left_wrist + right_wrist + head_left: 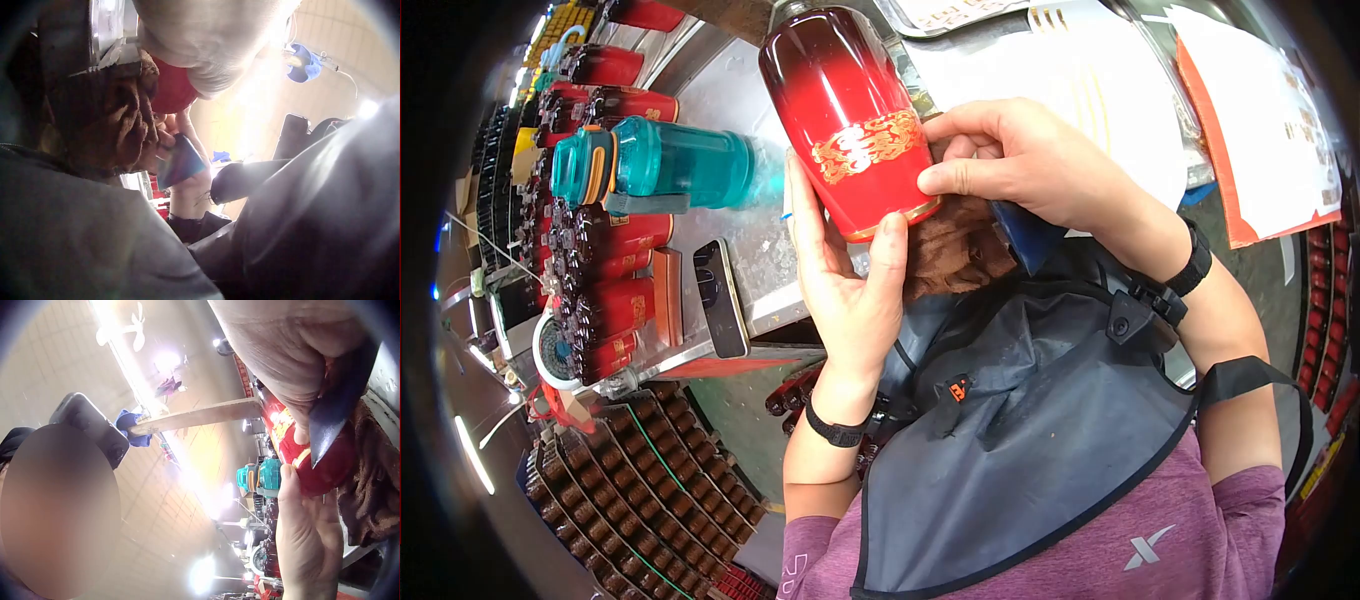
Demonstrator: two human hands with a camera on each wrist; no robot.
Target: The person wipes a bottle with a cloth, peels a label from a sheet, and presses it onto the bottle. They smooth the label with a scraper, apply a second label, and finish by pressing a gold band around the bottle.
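A glossy bottle (840, 85), dark at the shoulder and red below, lies tilted with a gold decal (867, 148) around its lower body. My left hand (845, 300) grips it near the base, thumb along the bottom edge and fingers behind it. At the bottle's right side, my right hand (1025, 165) has its thumb and forefinger at the end of the decal. Tucked in that same hand is a flat blue piece with a pointed corner (337, 409), sticking out under the palm. A brown cloth (960, 255) lies beneath the bottle.
A teal water bottle (685, 165) lies on the metal table left of my hands, with a phone (720, 298) near the edge. More red bottles (615, 310) stand in a row beyond. White decal sheets (1080, 90) lie at the upper right, beside an orange-edged board (1265, 130).
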